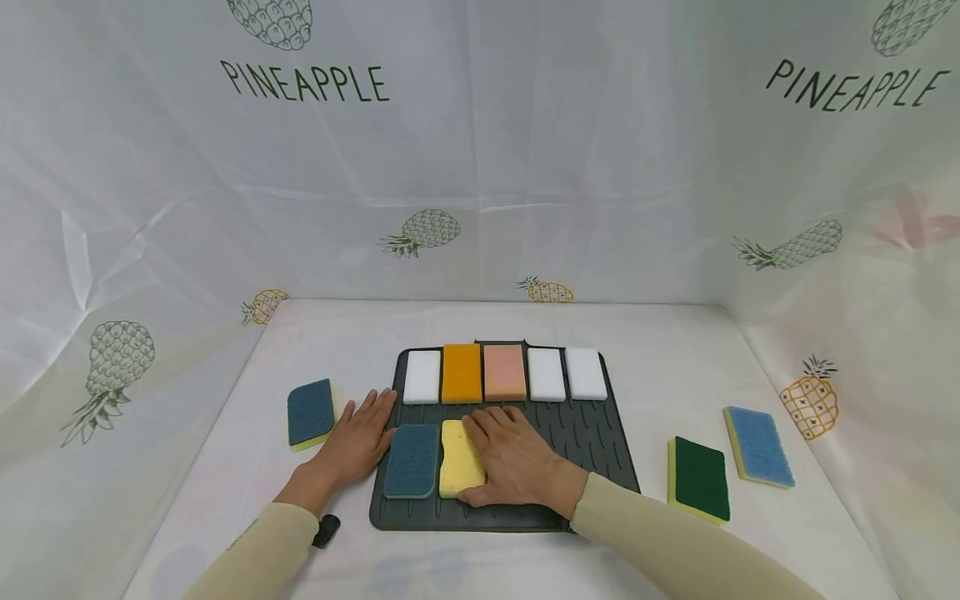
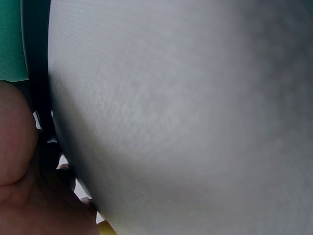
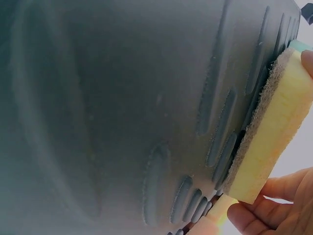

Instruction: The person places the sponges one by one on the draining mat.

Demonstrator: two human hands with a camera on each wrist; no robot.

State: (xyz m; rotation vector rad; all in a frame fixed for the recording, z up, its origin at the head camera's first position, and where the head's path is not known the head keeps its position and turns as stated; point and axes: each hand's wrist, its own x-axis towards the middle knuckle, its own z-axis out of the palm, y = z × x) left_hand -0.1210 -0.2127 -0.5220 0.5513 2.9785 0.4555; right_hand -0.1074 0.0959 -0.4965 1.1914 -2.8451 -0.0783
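My right hand [image 1: 519,460] grips a yellow sponge [image 1: 457,467] on the dark ridged mat [image 1: 592,442], thumb at its near edge and fingers over the far end. In the right wrist view the sponge [image 3: 274,129] stands with its brownish scouring side against the mat. Just left of it lies a dark blue scouring sponge [image 1: 412,463], also on the mat. My left hand [image 1: 354,443] rests with straight fingers along the mat's left edge, its thumb close to the blue sponge. The left wrist view mostly shows the pale table surface.
Along the mat's far side runs a row: a white block [image 1: 422,377], an orange one [image 1: 461,373], a pink one [image 1: 505,372] and two more white blocks [image 1: 547,374]. Off the mat lie a dark blue sponge [image 1: 310,413] at left, and green [image 1: 698,477] and light blue [image 1: 760,446] ones at right.
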